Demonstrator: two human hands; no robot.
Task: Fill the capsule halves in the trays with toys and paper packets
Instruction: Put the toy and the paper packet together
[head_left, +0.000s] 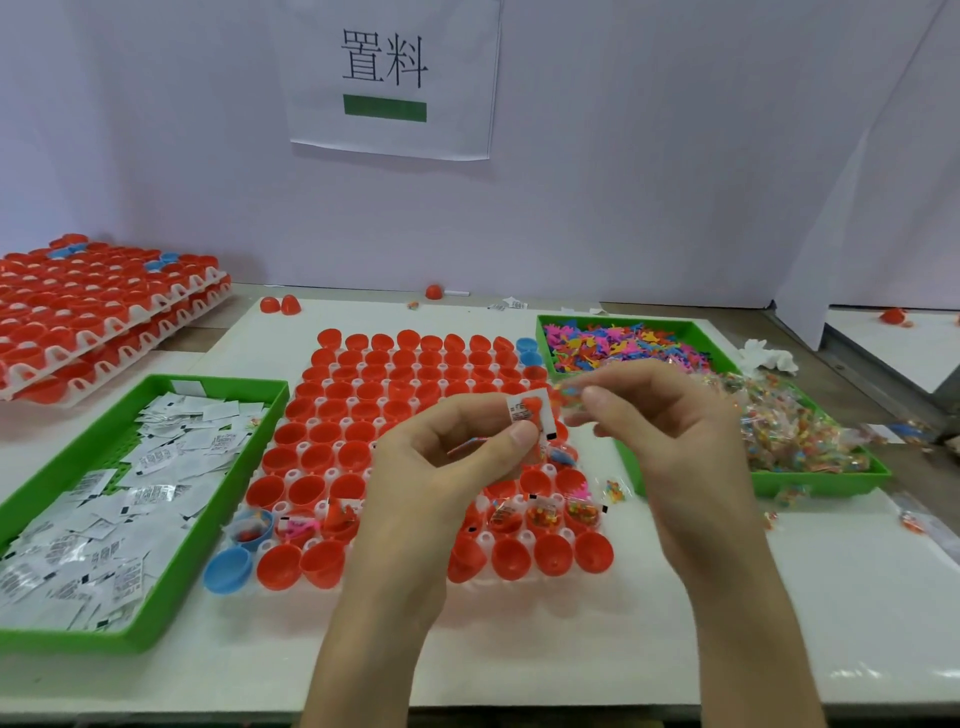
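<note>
- Head view: my left hand (447, 462) is curled, thumb and forefinger pinching a small white printed paper packet (522, 410). Something red sits against the packet, can't tell what.
- My right hand (670, 441) is just right of it, fingertips pinching a small clear plastic sachet of coloured bits (569, 392). The sachet is blurred and close beside the paper packet.
- Both hands are held up over the right-middle part of the white plastic capsule tray (293, 475).
- Red plastic capsule halves (322, 488) sit in that tray's sockets, below and beyond my fingers.
- Nearer me than my fingertips, one row has filled halves (540, 514) with sachets and paper showing in them.
- A blue plastic capsule half (228, 569) sits at the tray's near-left corner, well left of my left hand. A second blue half with bits inside (252, 527) is just beyond it.
- Left of my left hand is a green plastic bin (218, 499) heaped with loose white paper packets (104, 519).
- Right of my right hand is a second green plastic bin (821, 486), partly hidden by that hand. Its far part holds flat coloured plastic toys (623, 345), its near part a pile of clear sachets (795, 436).
- Far left, well beyond my fingers, is a stack of trays of red halves (104, 296).
- On the wall beyond my fingers is a white paper sign (389, 78) with black characters and a green bar.
</note>
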